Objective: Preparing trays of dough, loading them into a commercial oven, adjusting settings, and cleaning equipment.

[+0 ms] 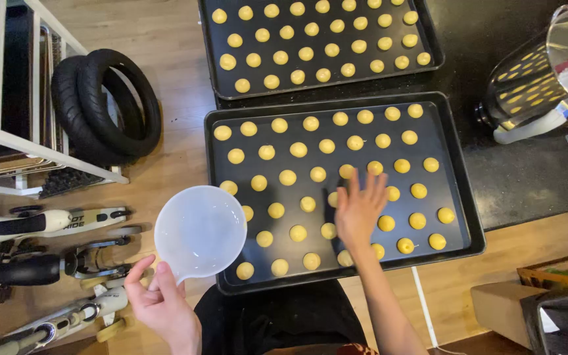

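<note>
My left hand (159,302) holds a round white plastic bowl (200,230) by its short handle, off the left edge of a dark baking tray (458,164). The tray carries rows of small yellow dough balls (288,177). My right hand (359,210) lies flat with fingers spread over the dough balls in the tray's lower middle, covering a few of them.
A second dark tray (428,29) of dough balls sits farther away on the black counter (527,177). A metal jug with a glass lid (534,79) stands at the right. On the wooden floor at the left are tyres (110,102), a white rack (27,144) and scooters (47,223).
</note>
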